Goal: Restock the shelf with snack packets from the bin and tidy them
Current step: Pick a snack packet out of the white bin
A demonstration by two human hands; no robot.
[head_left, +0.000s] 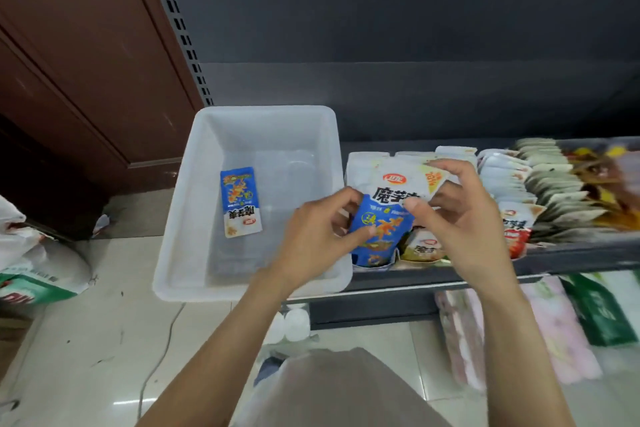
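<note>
**A:** Head cam angle basically matches where I'm standing. Both hands are on one blue-and-white snack packet (384, 218) at the front of the leftmost row on the shelf (571, 262). Left hand (322, 229) pinches its lower left edge, right hand (460, 218) pinches the top right corner.

**B:** What worries me is the row. It's packed tight, so if the packet gets jammed in, I'd guess it buckles or tips the ones behind it.

**A:** Yeah, or it slides off that front lip. Both forearms reach in from below, fingers curled, wrists about level.

**B:** One blue packet (240, 201) lies flat in the white bin (194, 163) just left of the row.
</note>
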